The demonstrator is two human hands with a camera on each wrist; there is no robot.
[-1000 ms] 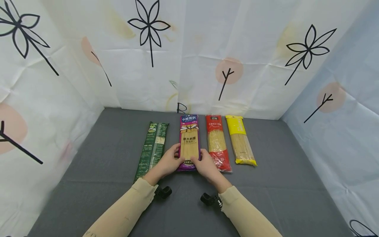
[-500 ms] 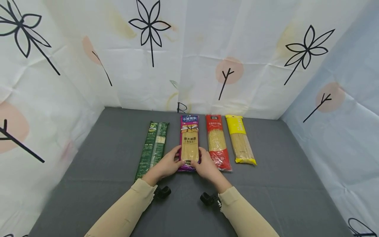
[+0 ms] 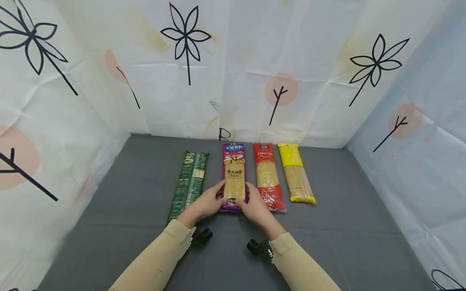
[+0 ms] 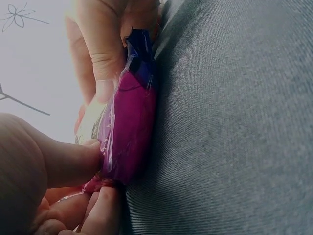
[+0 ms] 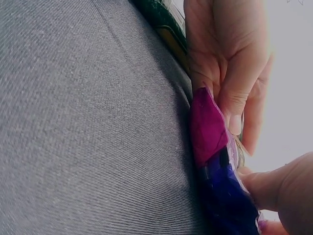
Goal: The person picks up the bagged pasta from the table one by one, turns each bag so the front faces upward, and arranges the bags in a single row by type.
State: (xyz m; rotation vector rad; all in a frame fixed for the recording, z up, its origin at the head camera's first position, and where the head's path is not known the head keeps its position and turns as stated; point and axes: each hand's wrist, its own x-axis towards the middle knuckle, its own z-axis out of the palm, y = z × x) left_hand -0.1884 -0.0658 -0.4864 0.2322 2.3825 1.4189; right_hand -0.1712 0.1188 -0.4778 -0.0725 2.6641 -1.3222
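Note:
A purple-and-blue packet of spaghetti [image 3: 234, 171] lies on the grey cloth in the head view, its near end between both hands. My left hand [image 3: 206, 203] grips its left edge, thumb on top. On the right edge my right hand [image 3: 257, 205] holds it the same way. In the left wrist view the packet's purple end [image 4: 131, 132] shows, with the left thumb [image 4: 68, 159] against it. The right wrist view shows the blue and magenta end [image 5: 215, 142] close to the cloth. The fingers under the packet's sides are partly hidden.
A green spaghetti packet [image 3: 189, 180] lies to the left, partly behind the left forearm. Right of the held packet are a red spaghetti packet [image 3: 268, 173] and a yellow one [image 3: 296, 171]. Patterned white cloth walls [image 3: 247, 97] enclose the grey tabletop [image 3: 346, 226].
The head view has shifted slightly. Both hands keep their hold on the purple spaghetti packet, which stays almost in place; the other packets have not moved.

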